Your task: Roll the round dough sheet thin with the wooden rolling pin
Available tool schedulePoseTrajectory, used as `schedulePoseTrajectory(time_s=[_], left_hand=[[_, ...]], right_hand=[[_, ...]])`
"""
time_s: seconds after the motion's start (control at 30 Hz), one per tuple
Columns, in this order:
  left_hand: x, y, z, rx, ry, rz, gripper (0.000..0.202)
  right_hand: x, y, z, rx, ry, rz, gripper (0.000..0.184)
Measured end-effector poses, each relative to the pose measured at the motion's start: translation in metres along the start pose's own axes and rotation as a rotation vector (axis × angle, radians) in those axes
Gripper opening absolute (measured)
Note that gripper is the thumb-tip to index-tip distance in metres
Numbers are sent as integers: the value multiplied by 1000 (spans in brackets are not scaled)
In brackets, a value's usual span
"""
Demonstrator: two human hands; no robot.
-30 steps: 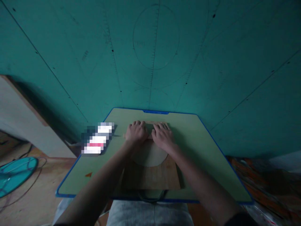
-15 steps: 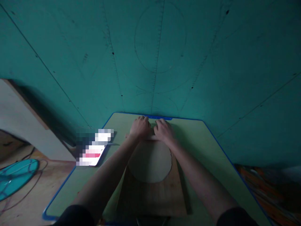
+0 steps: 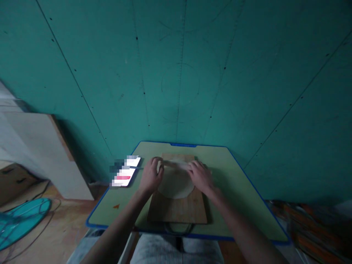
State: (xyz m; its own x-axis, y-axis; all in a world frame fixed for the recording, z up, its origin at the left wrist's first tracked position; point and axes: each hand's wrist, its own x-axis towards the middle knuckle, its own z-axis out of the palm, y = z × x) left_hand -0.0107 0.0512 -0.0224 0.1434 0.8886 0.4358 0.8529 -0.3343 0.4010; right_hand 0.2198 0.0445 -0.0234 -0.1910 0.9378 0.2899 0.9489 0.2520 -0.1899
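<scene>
A flat round of pale dough (image 3: pixel 176 183) lies on a wooden board (image 3: pixel 178 209) on a small green table with a blue rim (image 3: pixel 242 190). A rolling pin (image 3: pixel 176 164) lies across the far part of the dough. My left hand (image 3: pixel 150 176) is curled over the pin's left end, at the dough's left edge. My right hand (image 3: pixel 201 176) is curled over the pin's right end. The dim light hides the fingertips.
A phone with a lit screen (image 3: pixel 127 172) lies at the table's left edge. A teal panelled wall (image 3: pixel 181 73) rises right behind the table. A teal fan guard (image 3: pixel 19 220) lies on the floor at left, near a white cabinet (image 3: pixel 38 154).
Both hands have drawn back from the far edge of the board toward me and moved apart to the pin's ends. The camera has pulled back and tilted.
</scene>
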Motion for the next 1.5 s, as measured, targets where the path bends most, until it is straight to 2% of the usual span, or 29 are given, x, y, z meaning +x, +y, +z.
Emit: schedulePoseTrajectory(time_s=[0.1,0.23,0.33,0.43,0.63,0.87,1.0,1.27,1.5], left_hand=[[1,-6,3,109,-167,-4,32],[14,2,19,149,-262,90,36],[25,13,37,171,-324,169,39],[32,21,50,194,-376,223,47],[29,25,55,232,-427,273,68],[-4,35,50,262,-417,315,78],[-18,40,46,246,-379,335,71],[-22,55,43,201,-372,322,60],[-49,83,36,72,-417,458,59]], right_hand=[[-11,30,-12,156,39,213,18],[-39,70,-15,630,90,376,26],[-60,82,-15,914,54,525,38],[-72,83,-18,1039,44,615,41],[-76,85,-24,1080,23,664,34],[-77,86,-15,1117,36,684,29],[-76,84,-16,1125,30,671,28],[-76,76,-23,1092,45,692,20],[-77,77,-21,1015,52,696,21]])
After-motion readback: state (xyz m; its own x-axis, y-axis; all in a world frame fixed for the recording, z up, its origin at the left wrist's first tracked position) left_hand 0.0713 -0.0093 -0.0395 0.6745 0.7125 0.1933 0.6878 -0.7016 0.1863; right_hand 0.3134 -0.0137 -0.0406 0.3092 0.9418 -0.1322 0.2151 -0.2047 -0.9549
